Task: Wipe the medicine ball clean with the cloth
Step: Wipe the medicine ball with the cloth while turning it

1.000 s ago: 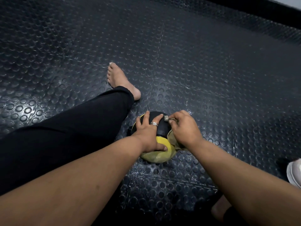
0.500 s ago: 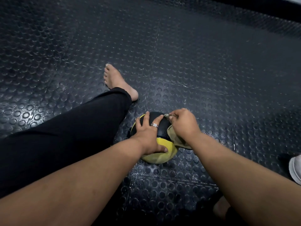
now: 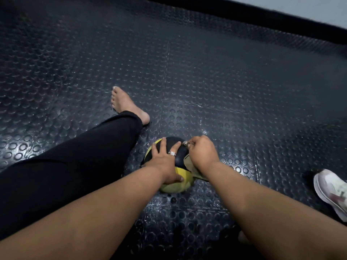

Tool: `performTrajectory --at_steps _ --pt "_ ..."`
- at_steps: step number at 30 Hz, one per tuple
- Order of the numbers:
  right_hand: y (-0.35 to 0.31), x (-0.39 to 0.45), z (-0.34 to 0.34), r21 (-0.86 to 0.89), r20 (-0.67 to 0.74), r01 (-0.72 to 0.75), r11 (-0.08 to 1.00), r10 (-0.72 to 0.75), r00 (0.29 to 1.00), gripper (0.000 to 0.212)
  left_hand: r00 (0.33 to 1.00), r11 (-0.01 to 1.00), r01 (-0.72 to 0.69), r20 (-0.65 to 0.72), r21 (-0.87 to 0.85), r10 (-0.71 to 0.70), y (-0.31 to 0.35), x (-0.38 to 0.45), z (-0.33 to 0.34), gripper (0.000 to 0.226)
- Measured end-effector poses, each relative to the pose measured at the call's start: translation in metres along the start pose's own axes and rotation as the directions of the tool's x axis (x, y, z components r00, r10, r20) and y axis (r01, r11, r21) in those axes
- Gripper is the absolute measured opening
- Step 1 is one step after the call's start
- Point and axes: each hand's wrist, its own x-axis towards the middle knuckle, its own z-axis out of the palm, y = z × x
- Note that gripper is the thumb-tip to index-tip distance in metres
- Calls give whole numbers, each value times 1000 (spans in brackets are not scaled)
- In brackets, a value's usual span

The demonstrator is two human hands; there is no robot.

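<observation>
Mostly hidden beneath both hands, the black-and-yellow medicine ball [image 3: 173, 185] sits on the studded floor [image 3: 206, 81] beside an outstretched leg [image 3: 75, 162]. Left hand [image 3: 167, 164] lies spread over it, its grip wide. Right hand [image 3: 201, 153] grips a tan cloth [image 3: 191, 167], largely covered, against the ball.

black studded rubber floor [image 3: 216, 76] with the medicine ball [image 3: 178, 186] sitting on it, bare foot [image 3: 125, 104] at 11 o'clock, white sneaker [image 3: 332, 192] at 3
</observation>
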Motion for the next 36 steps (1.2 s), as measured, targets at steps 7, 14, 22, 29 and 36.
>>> performTrajectory --at_steps 7,14,22,29,36 --pt "6 -38 -15 42 132 29 999 -35 991 16 999 982 -27 -28 187 32 -4 -26 8 108" --pt "23 -74 -23 -2 232 19 1000 -18 972 16 994 919 -109 56 379 95 -6 -57 11 91" --pt "22 -92 -26 66 147 -70 995 60 987 21 1000 955 -11 15 297 7 -20 -70 10 93" --pt "26 -88 -10 133 115 -93 987 77 990 23 995 978 -63 -62 201 77 -30 -70 6 87" --pt "-1 -84 18 162 37 -23 987 17 999 31 953 963 -171 -212 210 216 -24 -57 5 76"
